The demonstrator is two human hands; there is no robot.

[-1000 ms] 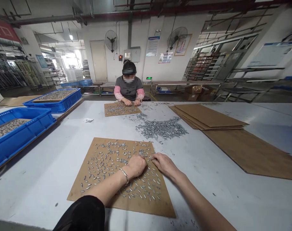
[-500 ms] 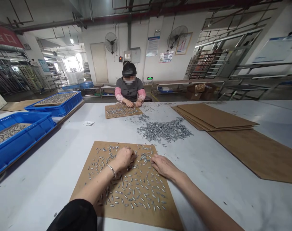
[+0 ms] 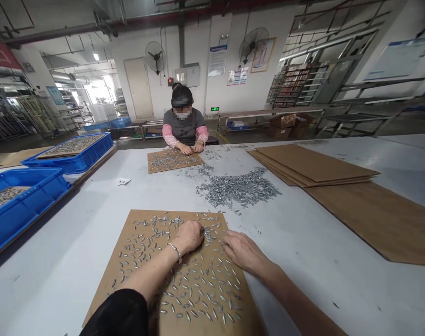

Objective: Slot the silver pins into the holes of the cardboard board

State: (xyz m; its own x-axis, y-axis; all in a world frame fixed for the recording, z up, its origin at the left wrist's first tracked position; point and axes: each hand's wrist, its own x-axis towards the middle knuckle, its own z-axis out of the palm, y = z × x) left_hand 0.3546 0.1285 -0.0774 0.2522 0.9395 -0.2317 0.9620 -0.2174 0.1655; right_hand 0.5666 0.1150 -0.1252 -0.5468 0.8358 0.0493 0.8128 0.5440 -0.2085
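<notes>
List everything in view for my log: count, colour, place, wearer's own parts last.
table: one, white, across the foreground
near board: one, brown, lower middle
co-worker: one, grey top, beyond the table
far board: one, brown, before the co-worker
small pieces: uncountable, grey, piled mid-table and on both boards
stacked boards: several, brown, table's right
bins: two nearest, blue, left side
paper scrap: one, white, table's left
fans: two, dark, back wall
exit sign: one, green, back wall
door: one, pale, back left
sleeve: one, black, bottom left
bracelet: one, silvery, lower middle
left hand: one, bare, over near board
right hand: one, bare, near board's right edge
</notes>
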